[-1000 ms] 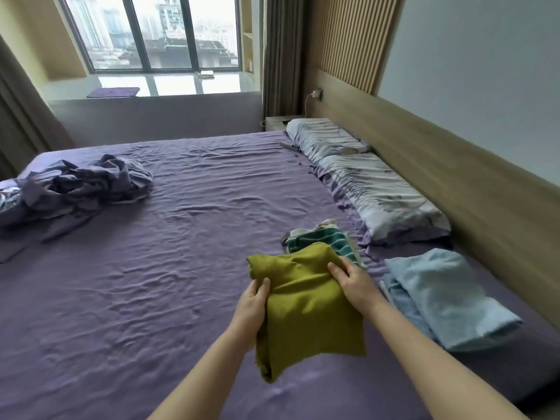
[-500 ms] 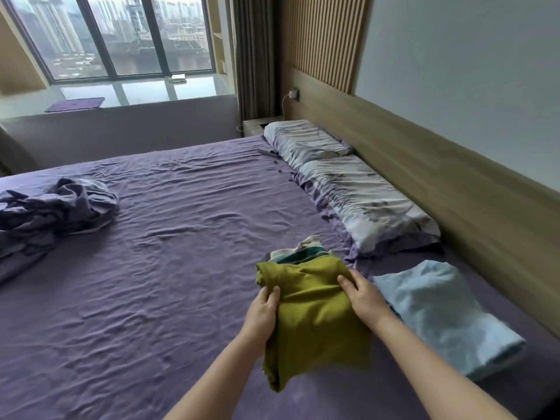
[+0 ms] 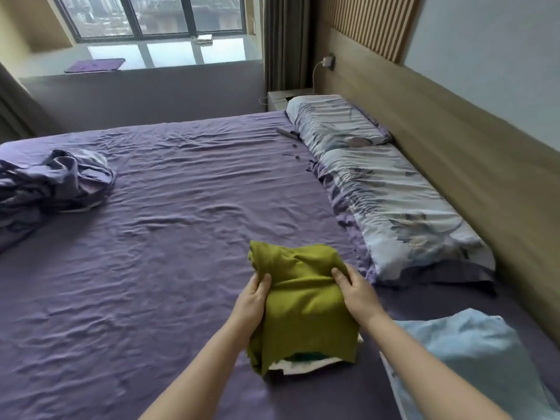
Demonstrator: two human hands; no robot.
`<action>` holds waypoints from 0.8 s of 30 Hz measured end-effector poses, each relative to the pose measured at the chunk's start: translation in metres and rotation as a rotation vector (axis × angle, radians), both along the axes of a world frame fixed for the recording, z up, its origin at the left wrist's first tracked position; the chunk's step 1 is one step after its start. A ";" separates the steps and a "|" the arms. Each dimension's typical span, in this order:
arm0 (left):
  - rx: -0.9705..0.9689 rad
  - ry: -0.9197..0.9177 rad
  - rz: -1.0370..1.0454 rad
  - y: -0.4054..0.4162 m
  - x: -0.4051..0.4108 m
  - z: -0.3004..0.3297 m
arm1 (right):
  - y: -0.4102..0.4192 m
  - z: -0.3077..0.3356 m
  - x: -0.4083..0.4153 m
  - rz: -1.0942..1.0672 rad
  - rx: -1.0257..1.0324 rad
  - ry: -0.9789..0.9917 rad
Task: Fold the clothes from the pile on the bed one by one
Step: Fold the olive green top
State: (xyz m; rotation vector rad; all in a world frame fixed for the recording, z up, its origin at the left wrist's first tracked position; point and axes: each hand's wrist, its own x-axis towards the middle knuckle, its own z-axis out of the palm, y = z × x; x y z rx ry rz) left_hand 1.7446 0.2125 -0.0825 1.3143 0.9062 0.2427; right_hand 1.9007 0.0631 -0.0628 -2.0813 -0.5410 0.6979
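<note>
Broadly, the wide bed with the wrinkled purple sheet point(image 3: 169, 237) filled most of the head view. Two floral-print pillows point(image 3: 391, 204) lay end to end along the wooden headboard point(image 3: 472, 165) on the right. A crumpled heap of purple and grey clothes point(image 3: 51, 186) sat at the far left edge, well apart from the hands; judged to be the unfolded pile. A folded light-blue cloth point(image 3: 481, 359) lay near the right forearm.

Item in hand: the folded olive-green garment point(image 3: 303, 301), resting in the near middle of the bed. It sat on top of another folded piece, of which only a white and dark-green edge point(image 3: 303, 360) showed beneath its near hem.

Left hand point(image 3: 253, 301): on the garment's left side, fingers curled round the edge, thumb on top. Right hand point(image 3: 354, 291): on the right side, fingers lying over the top cloth, thumb toward the middle. Whether the right-hand grip pinched the cloth or only pressed it flat: cannot tell for certain; read as a light hold.

Judgement: the fold of this item looked finished; the step in hand was setting it square on the stack. The next move would call for letting go with both hands without dragging the top layer, then a long reach left to the pile for one piece only.
</note>
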 end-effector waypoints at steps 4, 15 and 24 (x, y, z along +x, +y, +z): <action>-0.080 0.159 -0.007 0.006 0.029 -0.047 | 0.014 -0.050 0.030 -0.051 -0.128 0.003; 0.322 0.460 -0.315 -0.017 0.023 -0.073 | -0.002 -0.103 0.031 0.281 -0.240 -0.162; 0.234 0.799 -0.070 -0.028 0.025 -0.080 | -0.011 -0.133 0.043 -0.025 -0.339 0.031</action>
